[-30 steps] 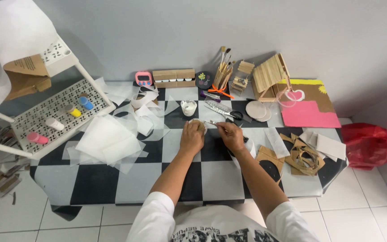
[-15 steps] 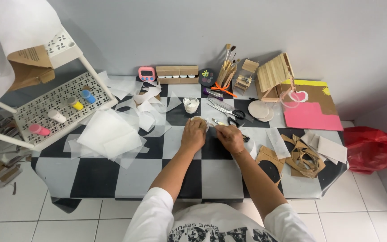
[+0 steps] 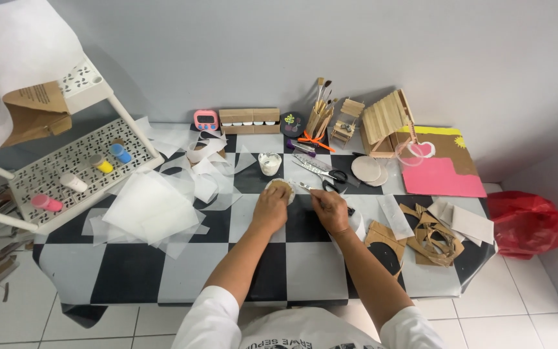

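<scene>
Near the frame's centre, on the checkered bench (image 3: 305, 258), your left hand (image 3: 270, 208) has its grip closed on a small brown cardboard disc (image 3: 282, 188) over a white paper circle. Your right hand (image 3: 329, 210) pinches a thin metal tool (image 3: 304, 187); what kind, I cannot tell. The disc looks light, stiffish and easily creased: hold it by the rim.

Lighting: bright, even and diffuse from overhead, no glare; soft shadows fall on the grey wall (image 3: 240, 58) behind the white rack (image 3: 66, 171) and the brush holder (image 3: 321, 116). Sharpness: good at centre on the checkered table (image 3: 292, 258); fine detail is too small to resolve. Distortion: wide-angle, table edges bowed, corners stretched and softer.
</scene>
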